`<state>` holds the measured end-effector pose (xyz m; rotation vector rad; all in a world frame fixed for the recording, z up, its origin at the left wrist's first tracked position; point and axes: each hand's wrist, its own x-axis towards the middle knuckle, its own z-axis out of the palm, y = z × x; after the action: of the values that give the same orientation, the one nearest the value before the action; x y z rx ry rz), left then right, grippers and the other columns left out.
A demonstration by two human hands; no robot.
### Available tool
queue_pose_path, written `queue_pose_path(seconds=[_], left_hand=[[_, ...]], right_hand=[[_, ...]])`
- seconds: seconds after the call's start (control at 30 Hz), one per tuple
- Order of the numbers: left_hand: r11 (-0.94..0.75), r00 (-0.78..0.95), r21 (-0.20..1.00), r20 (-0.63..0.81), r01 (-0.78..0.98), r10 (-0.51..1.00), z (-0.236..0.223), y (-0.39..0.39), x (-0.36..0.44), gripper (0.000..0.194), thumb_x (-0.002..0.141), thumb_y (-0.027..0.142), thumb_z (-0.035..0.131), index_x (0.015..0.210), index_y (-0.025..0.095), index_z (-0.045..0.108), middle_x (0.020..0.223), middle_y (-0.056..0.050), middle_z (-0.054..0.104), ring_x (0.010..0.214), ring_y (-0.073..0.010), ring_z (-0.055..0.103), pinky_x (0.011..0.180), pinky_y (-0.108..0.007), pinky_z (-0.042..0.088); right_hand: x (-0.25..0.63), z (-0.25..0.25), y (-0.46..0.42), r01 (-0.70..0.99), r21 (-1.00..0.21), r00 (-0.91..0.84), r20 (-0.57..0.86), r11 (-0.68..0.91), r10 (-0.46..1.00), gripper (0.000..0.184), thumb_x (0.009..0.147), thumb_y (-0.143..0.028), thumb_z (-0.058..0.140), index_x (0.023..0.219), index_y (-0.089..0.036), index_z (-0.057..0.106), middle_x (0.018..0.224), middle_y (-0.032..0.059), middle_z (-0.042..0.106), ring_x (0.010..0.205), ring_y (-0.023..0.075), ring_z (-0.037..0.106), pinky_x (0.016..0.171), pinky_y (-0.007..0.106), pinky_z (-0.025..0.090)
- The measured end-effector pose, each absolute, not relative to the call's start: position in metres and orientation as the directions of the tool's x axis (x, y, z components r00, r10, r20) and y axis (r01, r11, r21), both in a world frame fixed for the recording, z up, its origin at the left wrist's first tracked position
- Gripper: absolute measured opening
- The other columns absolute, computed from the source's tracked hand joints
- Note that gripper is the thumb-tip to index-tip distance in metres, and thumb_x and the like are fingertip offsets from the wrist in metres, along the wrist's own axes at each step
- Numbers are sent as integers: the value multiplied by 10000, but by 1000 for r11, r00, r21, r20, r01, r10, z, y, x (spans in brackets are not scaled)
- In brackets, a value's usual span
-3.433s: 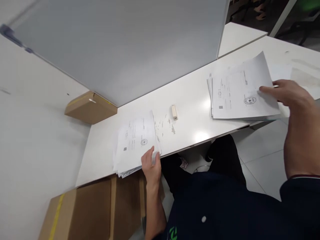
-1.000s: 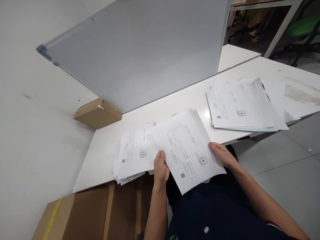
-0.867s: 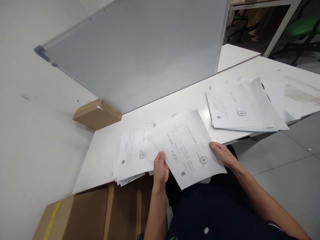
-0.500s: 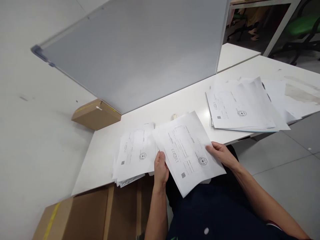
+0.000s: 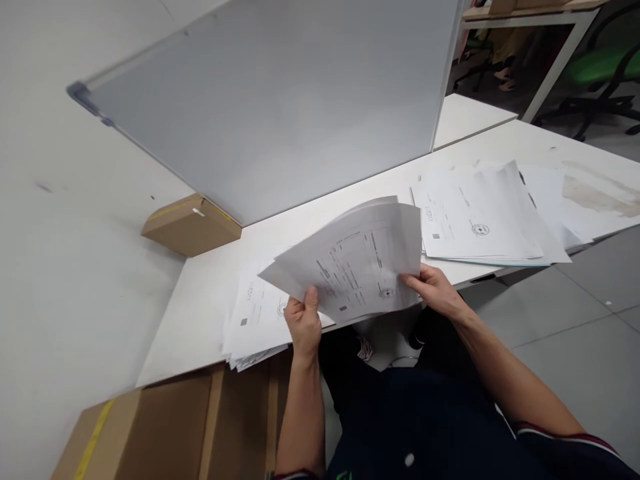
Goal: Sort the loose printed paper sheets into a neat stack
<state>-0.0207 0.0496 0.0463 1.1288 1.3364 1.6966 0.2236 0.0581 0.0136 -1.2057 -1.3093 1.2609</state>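
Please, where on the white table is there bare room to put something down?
Mainly at the left end of the white table, between the wall, the small cardboard box and the left paper stack. A narrow strip also shows along the whiteboard. The right paper stack crowds that side; the held sheets hide part of the middle.

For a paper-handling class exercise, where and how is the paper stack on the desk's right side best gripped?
Probably at the near right corner of the paper stack, from the front and pinching above and below. The stack lies nearly flat, and that corner appears to jut past the desk edge, leaving room underneath. Its sheets are fanned, so a shallow pinch might catch only some.
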Motion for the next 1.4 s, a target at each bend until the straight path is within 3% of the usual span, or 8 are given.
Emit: queue_pose_path(seconds=[0.1,0.2,0.47,0.77,0.93,1.07,1.23,1.4], left_hand=[[-376,-405,924,373,76,835,63,58,-27,379,731,367,632,1066,193,607,994,-50,667,1015,-205,579,936,-366,429],[-436,-379,897,428,68,821,69,65,-28,372,734,390,623,1057,206,605,1030,-50,653,1039,-208,565,936,-372,429],[-388,-220,921,383,23,897,61,73,-23,356,727,339,642,1041,175,607,970,-64,668,981,-203,593,883,-348,460],[-380,-197,925,378,33,905,71,71,-15,310,759,343,602,1019,176,624,952,-53,668,971,-195,593,878,-335,466],[-382,-232,922,385,62,893,76,71,-20,402,718,332,650,1078,170,571,914,-43,654,899,-169,608,858,-318,475],[-377,-224,917,397,129,890,85,73,-23,514,667,330,697,1125,189,511,1011,-57,610,946,-174,587,829,-304,486],[-423,-223,887,457,186,861,95,76,-19,443,684,323,684,1083,190,544,1045,-61,598,972,-174,575,843,-308,477],[-374,-269,927,369,32,890,89,77,-15,334,697,336,667,973,150,636,907,-57,668,911,-193,606,846,-353,478]], right_hand=[[224,32,72,16,-992,-44,122,123,992,275,762,-381,581,949,-195,659,971,43,674,943,250,596,831,376,466],[223,39,83,10,-984,-58,176,177,983,263,773,-363,578,960,-197,659,982,43,671,979,245,584,856,373,452],[217,26,91,113,-980,-89,154,163,984,292,746,-380,603,942,-168,645,944,65,668,900,247,598,782,376,473],[216,26,97,122,-986,-108,99,112,989,314,711,-393,630,935,-173,657,946,63,667,891,254,601,760,364,483],[216,31,98,157,-979,-160,104,130,982,275,730,-394,611,875,-169,674,914,58,673,893,255,599,767,363,479],[219,32,101,126,-985,-242,88,121,966,295,712,-376,633,929,-178,669,952,66,672,904,252,604,768,368,485],[223,25,104,23,-994,-221,97,105,970,328,697,-372,646,967,-185,666,968,65,676,925,252,610,797,386,484],[224,2,106,78,-992,-212,82,100,974,318,725,-377,611,965,-175,667,995,57,674,942,251,609,814,385,475]])
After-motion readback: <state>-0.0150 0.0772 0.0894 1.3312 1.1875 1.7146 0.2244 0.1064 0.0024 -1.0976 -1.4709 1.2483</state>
